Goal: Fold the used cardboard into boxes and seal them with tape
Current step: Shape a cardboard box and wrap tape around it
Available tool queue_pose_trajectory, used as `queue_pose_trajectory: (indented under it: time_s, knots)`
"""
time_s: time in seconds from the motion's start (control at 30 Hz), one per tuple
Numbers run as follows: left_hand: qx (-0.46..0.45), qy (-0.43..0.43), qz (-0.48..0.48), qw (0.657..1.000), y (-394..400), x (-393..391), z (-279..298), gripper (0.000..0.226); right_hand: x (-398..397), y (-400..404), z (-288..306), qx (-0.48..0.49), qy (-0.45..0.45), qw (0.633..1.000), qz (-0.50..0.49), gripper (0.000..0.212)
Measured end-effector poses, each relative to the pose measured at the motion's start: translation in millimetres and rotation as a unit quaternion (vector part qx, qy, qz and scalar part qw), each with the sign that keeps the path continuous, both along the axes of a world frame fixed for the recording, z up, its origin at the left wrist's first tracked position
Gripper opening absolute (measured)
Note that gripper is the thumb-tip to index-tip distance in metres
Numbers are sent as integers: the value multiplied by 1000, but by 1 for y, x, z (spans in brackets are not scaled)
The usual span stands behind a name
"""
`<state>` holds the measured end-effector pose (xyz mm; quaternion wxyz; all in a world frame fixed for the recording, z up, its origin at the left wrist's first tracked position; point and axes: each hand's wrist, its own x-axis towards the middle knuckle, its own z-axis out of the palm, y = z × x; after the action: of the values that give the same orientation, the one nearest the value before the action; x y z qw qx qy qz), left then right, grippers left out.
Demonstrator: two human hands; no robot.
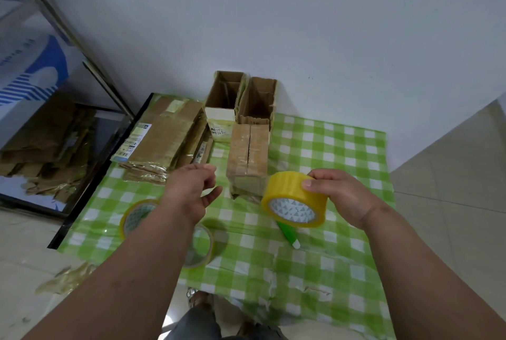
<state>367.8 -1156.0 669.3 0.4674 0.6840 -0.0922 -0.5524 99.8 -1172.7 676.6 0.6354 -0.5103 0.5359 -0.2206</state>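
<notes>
Two bare forearms reach in from 6 o'clock over a table draped in a green checked cloth (342,147). The left hand (191,189) hovers above the cloth with its fingers loosely spread and lightly curled, holding nothing, its fingertips pointing toward 1 o'clock. The right hand (339,194) grips a full roll of yellow tape (294,198), thumb on the outer band and fingers curled round the far side; the roll is tilted so its printed core faces the camera.

Just beyond the roll, toward 12 o'clock, lies a folded brown cardboard box (247,156) with its two top flaps closed and a dark seam running between them. Behind it, against the wall, two open boxes (241,98) stand side by side. At 10 o'clock a stack of flattened cardboard (161,137) rests on the cloth. Beneath the left forearm lie two more tape rolls (137,216), partly hidden. A green-handled tool (287,234) lies on the cloth under the held roll.
</notes>
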Motion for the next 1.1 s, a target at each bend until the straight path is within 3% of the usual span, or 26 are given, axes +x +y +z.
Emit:
queue_pose_trajectory:
  time_s: [0.13, 0.23, 0.5, 0.6, 1.1]
  knots:
    - [-6, -9, 22, 1000, -6, -8, -3, 10, -4, -16, 8, -49, 38, 998, 2, 58]
    - [-7, -15, 49, 999, -12, -12, -5, 10, 0, -30, 12, -92, 60, 994, 0, 72]
    - [33, -36, 108, 993, -11, -13, -18, 8, 16, -54, 2, -132, 165, 977, 42, 33]
    - [37, -45, 116, 992, -11, -7, -21, 7, 9, -59, -4, -157, 231, 957, 76, 40]
    - [30, -59, 109, 992, -9, -7, -29, 10, 12, -66, -15, -124, 317, 935, 104, 46]
